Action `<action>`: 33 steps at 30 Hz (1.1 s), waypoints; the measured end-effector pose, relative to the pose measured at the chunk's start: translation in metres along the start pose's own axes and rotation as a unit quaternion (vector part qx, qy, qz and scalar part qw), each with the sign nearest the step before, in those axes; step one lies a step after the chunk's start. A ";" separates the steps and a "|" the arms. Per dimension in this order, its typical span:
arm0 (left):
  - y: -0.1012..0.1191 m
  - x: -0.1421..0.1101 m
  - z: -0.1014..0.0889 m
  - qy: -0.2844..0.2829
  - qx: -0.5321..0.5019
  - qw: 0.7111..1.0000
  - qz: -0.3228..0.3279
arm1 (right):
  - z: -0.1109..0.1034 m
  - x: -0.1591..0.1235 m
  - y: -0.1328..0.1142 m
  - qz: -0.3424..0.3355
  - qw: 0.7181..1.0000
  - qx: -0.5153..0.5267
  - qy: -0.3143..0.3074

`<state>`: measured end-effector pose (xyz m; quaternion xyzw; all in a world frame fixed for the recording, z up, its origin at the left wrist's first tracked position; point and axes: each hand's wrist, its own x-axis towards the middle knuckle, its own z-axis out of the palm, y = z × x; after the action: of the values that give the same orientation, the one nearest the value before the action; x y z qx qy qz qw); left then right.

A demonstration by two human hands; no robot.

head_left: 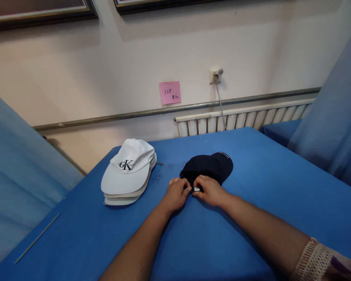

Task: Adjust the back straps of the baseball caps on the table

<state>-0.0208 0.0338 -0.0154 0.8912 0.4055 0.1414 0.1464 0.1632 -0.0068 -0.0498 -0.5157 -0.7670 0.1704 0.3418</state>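
A dark navy baseball cap (203, 166) lies on the blue-covered table (251, 156), its brim pointing to the far right. My left hand (177, 194) pinches the cap's back strap at the near side. Close beside it, my right hand (210, 190) grips the same strap, with a small silvery buckle (196, 189) showing between its thumb and fingers. Parts of the strap are hidden by my fingers. To the left sits a stack of light-coloured caps; the top white cap (128, 168) bears black "CK" lettering.
A thin stick (37, 238) lies near the table's left edge. Behind the table are a radiator (242, 119), a metal pipe (128, 116) and a plugged-in cord (220, 101). Blue curtains (20, 171) hang at both sides. A pink note (170, 93) is on the wall.
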 end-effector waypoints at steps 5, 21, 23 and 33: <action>-0.003 -0.001 -0.002 0.006 -0.026 0.999 -0.018 | -0.004 -0.002 0.010 0.046 0.999 0.014 -0.009; 0.011 -0.006 0.006 -0.033 -0.072 0.995 0.057 | -0.021 -0.008 0.018 -0.011 0.991 0.110 -0.079; 0.010 -0.006 0.007 -0.034 -0.072 0.995 0.052 | -0.019 -0.008 0.020 -0.017 0.990 0.119 -0.077; 0.022 -0.001 0.015 -0.002 -0.062 0.998 0.023 | -0.002 -0.003 0.025 0.061 0.947 0.312 -0.041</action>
<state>-0.0005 0.0171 -0.0209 0.8898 0.3750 0.1674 0.1988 0.1820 0.0006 -0.0641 -0.4219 -0.6560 0.4424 0.4427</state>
